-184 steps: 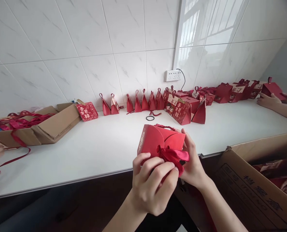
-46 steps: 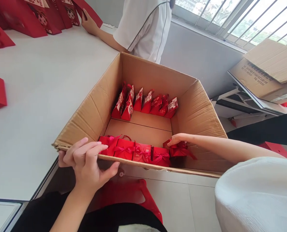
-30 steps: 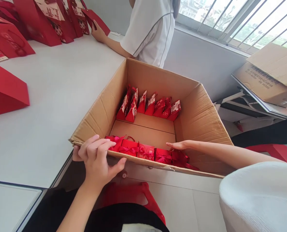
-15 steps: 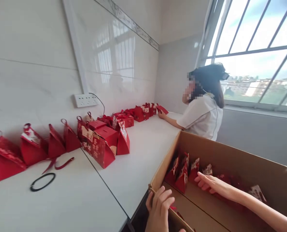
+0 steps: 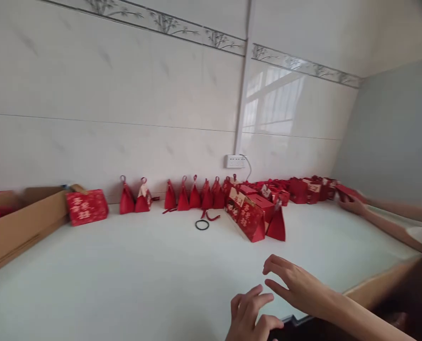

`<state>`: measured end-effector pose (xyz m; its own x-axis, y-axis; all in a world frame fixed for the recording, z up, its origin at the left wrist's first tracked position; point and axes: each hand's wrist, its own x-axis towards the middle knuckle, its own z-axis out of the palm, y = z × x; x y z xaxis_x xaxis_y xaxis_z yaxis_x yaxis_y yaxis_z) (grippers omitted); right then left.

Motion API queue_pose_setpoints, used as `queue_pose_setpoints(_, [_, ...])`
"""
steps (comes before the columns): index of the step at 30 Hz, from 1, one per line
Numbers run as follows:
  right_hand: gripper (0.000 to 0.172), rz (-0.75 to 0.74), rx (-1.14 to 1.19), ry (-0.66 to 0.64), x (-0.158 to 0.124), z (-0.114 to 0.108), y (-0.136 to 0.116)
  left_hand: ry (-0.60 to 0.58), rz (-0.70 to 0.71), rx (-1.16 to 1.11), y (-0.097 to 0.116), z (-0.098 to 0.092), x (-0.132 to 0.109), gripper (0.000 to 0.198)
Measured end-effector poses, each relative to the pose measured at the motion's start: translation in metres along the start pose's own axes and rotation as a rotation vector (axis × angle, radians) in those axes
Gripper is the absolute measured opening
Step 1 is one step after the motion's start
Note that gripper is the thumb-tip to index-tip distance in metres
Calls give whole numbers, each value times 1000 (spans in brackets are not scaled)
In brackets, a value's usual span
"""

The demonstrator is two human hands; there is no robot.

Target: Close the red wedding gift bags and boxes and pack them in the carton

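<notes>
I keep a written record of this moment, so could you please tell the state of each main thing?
Left hand: fingers bent, holding nothing.
Right hand: fingers bent, holding nothing.
Left carton: open.
Right carton: open, contents unclear.
Triangular boxes by the wall: upright.
Black ring: lying flat.
Ribbon: lying loose.
Co-worker's hand: holding red box.

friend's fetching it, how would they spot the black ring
On the white table, red gift boxes stand along the tiled wall. In front of them lies the black ring, a closed loop, unlike the red ribbon beside it.
</notes>
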<state>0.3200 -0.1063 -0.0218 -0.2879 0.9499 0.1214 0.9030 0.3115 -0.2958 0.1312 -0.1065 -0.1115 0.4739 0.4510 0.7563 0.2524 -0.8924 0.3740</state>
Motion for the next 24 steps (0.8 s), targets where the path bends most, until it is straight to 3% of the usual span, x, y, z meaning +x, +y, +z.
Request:
queue_pose_setpoints(2, [25, -103, 2, -46, 27, 20, -19, -127, -120, 90, -11, -41, -15, 23])
queue_pose_setpoints(5, [24, -229, 47, -86, 72, 49, -47, -288, -439, 127, -20, -99, -34, 34])
queue_pose_setpoints(8, [24, -327, 152, -73, 116, 76, -74, -303, -715, 43, -33, -143, -47, 39])
queue_pose_setpoints(12, [25, -318, 350, 0, 166, 112, -110, -67, -986, -87, -84, -187, -51, 37])
queue_pose_setpoints(15, [25, -285, 459, 55, 188, 135, -133, 102, -1087, 55, -140, -220, -51, 35])
queue_pose_setpoints(19, [21, -426, 412, 125, 192, 151, -147, 317, -1078, 308, -217, -266, -47, 38])
queue_pose_setpoints(24, [21, -534, 320, 234, 189, 168, -143, 647, -1136, 546, -305, -314, -28, 49])
